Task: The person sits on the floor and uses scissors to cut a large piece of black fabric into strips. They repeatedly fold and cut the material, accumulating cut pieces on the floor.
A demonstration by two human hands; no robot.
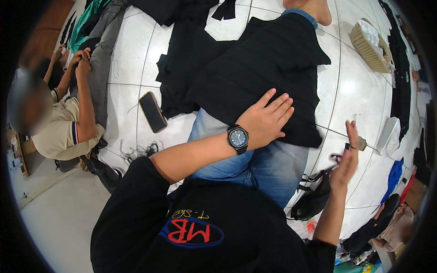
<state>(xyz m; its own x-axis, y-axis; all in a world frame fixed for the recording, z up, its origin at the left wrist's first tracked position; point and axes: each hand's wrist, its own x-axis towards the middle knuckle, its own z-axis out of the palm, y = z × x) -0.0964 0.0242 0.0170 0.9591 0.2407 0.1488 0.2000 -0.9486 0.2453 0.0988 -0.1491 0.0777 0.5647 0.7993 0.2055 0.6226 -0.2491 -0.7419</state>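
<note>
Draping over the jeans (pixel 218 150), the black cloth (pixel 255 68) is lying across the lap and legs; the left hand (pixel 266 118) is resting on it, palm down, fingers lightly spread; keeping that palm flat is probably best for steadying the cloth without creasing it; the right hand (pixel 344 167) is hovering apart from the cloth, blurred, a small dark thing (pixel 336 158) showing beside it, so whether it is gripping cannot be told; the shirt (pixel 150 236) is bearing yellow script above red letters in a blue oval.
</note>
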